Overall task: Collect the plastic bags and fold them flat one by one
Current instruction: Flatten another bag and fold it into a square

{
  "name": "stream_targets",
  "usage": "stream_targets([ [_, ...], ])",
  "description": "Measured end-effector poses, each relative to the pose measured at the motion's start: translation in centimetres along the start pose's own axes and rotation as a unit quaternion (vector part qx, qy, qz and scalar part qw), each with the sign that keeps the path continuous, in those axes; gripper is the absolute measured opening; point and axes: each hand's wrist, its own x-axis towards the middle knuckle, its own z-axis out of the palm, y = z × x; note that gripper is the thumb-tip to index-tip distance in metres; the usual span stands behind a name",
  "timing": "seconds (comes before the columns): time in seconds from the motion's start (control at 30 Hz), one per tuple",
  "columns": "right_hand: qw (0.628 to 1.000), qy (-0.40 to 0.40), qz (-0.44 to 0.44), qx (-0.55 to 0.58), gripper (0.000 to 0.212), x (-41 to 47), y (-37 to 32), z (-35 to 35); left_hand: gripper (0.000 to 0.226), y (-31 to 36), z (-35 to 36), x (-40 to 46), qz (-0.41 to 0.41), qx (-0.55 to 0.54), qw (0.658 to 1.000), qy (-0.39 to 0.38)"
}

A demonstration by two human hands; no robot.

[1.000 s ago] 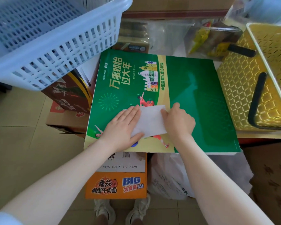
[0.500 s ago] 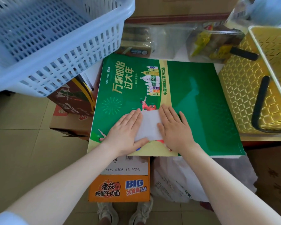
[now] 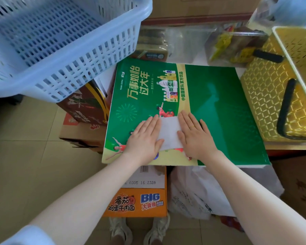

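A white plastic bag [image 3: 169, 132], folded into a small flat rectangle, lies on a green printed board [image 3: 219, 112]. My left hand [image 3: 145, 140] lies flat on the bag's left edge, fingers together and pointing away from me. My right hand [image 3: 195, 137] lies flat on the bag's right edge, with a ring on one finger. Both palms press down; only the strip of bag between them shows. More crumpled white plastic bags [image 3: 198, 191] sit on the floor below the board's near edge.
A pale blue slatted basket [image 3: 60, 50] overhangs at upper left. A yellow basket [image 3: 265, 96] with black handles stands to the right. Clear bags of goods [image 3: 233, 45] lie behind the board. An orange carton [image 3: 138, 204] and brown boxes [image 3: 85, 110] stand beneath.
My right hand went from pinching the bag's right edge to lying flat on it, then slid a little to the right. The left hand stayed pressed flat.
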Motion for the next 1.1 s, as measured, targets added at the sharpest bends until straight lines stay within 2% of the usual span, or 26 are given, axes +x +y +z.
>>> stream_targets([
  [0.1,1.000,-0.016,0.014,-0.015,0.058,-0.1,-0.4,-0.8,0.072,-1.5,-0.2,-1.5,-0.008,0.010,1.000,-0.010],
  [0.23,0.999,0.019,-0.029,-0.027,0.061,0.7,-2.0,-2.3,0.067,-2.3,-0.5,-2.3,-0.002,0.001,1.000,-0.025],
  [0.3,0.999,0.008,-0.053,-0.005,0.059,0.8,-2.7,-2.1,0.071,-2.4,-0.6,-2.5,0.003,-0.016,1.000,-0.027],
  [0.37,0.999,-0.001,-0.051,0.011,0.057,0.2,-3.2,-1.3,0.083,-2.5,-0.7,-3.1,0.009,-0.031,0.999,-0.037],
  [0.47,0.999,0.009,-0.043,0.015,0.072,-1.7,-3.6,0.0,0.104,-2.9,-0.7,-4.7,0.068,-0.010,0.997,-0.045],
  [0.6,0.998,0.004,-0.039,0.052,0.073,-4.1,-5.0,0.7,0.080,-3.9,-0.2,-5.4,0.230,0.049,0.970,0.054],
  [0.7,0.995,-0.002,-0.020,0.093,0.076,-5.2,-6.2,0.7,0.043,-4.1,0.3,-5.2,0.328,-0.007,0.939,0.100],
  [0.77,0.992,-0.008,0.001,0.124,0.079,-5.9,-6.6,0.7,0.034,-4.2,0.3,-5.5,0.364,-0.053,0.924,0.106],
  [0.87,0.981,-0.008,0.030,0.191,0.090,-7.6,-7.5,0.6,0.030,-4.6,-1.1,-6.3,0.345,-0.169,0.916,0.115],
  [0.9,0.970,0.003,0.042,0.241,0.088,-8.4,-8.0,0.4,0.027,-4.6,-2.0,-6.4,0.329,-0.215,0.912,0.116],
  [1.0,0.893,0.042,0.106,0.436,0.075,-11.1,-9.7,-1.7,0.012,-3.7,-5.4,-6.2,0.282,-0.307,0.901,0.123],
  [1.03,0.873,0.061,0.122,0.468,0.067,-12.1,-10.3,-2.7,0.016,-3.2,-6.5,-6.0,0.262,-0.315,0.903,0.133],
  [1.1,0.872,0.112,0.132,0.459,0.039,-13.3,-10.8,-4.3,0.030,-2.0,-8.6,-5.5,0.232,-0.318,0.908,0.143],
])
